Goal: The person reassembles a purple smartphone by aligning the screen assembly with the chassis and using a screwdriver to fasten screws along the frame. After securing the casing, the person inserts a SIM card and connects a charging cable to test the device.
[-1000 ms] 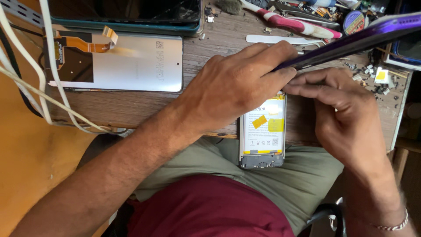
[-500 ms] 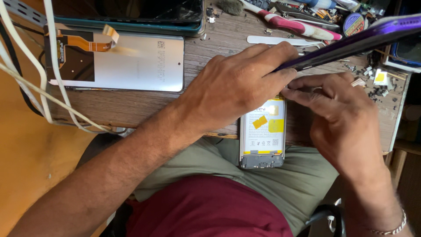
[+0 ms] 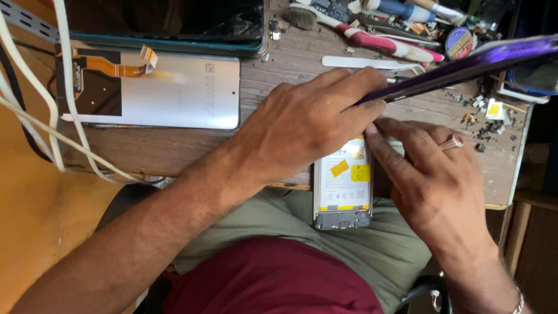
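Our wooden table [image 3: 279,148] holds a silver display panel [image 3: 174,90] with an orange ribbon cable, unmoved. Our left hand [image 3: 308,125] still pinches the purple back cover [image 3: 471,64], which has stayed lifted off the opened phone [image 3: 343,180]. Our right hand [image 3: 436,186] has slid closer, fingertips pressing at the phone's top edge. Two yellow stickers sit on its white battery label.
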